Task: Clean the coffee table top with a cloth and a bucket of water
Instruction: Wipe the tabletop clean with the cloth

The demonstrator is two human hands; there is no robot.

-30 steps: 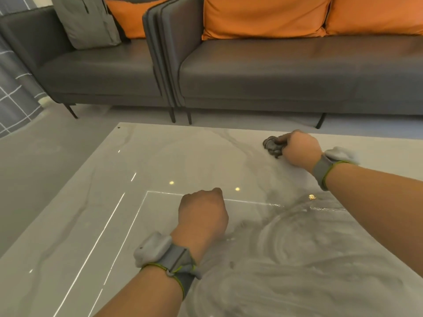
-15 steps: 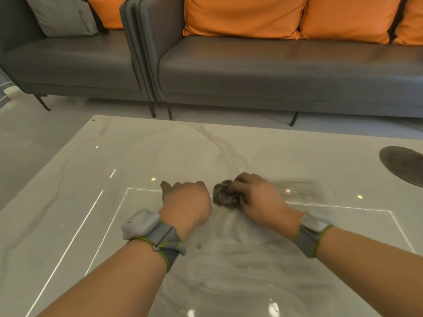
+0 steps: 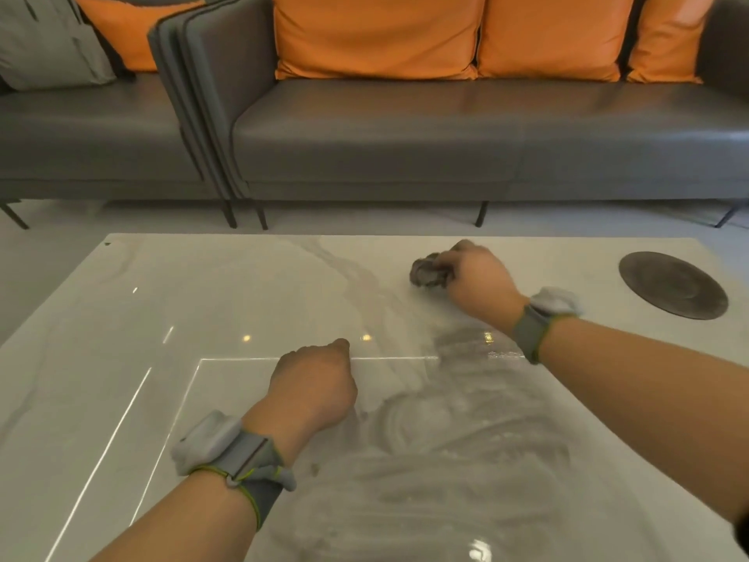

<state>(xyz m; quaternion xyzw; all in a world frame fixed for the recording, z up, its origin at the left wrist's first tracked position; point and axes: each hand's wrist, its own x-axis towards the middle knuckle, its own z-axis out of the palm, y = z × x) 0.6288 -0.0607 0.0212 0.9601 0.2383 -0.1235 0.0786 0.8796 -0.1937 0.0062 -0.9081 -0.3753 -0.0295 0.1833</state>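
**Coffee Table Wipe: Right Hand on Cloth, Left Hand Braced**

The grey sofa (image 3: 405, 131) spans the whole far side beyond the coffee table (image 3: 243, 285), carrying orange cushions (image 3: 375, 34) and one grey cushion (image 3: 44, 38) at its left end. The coffee table has a pale, glossy marble-pattern top. Wet swirl marks (image 3: 446, 452) cover the near right part of the table top. A dark round disc (image 3: 673, 285) lies flat near the table's far right corner.

The left hand (image 3: 312, 389) rests on the table top near its centre, just left of the swirl marks, fingers curled under into a loose fist and holding nothing. The right hand (image 3: 476, 275) sits near the table's far edge, left of the disc, its fingers bunched around the cloth (image 3: 427, 273). The cloth is a small dark grey wad pressed against the table top. Each wrist carries a grey band (image 3: 231, 448).
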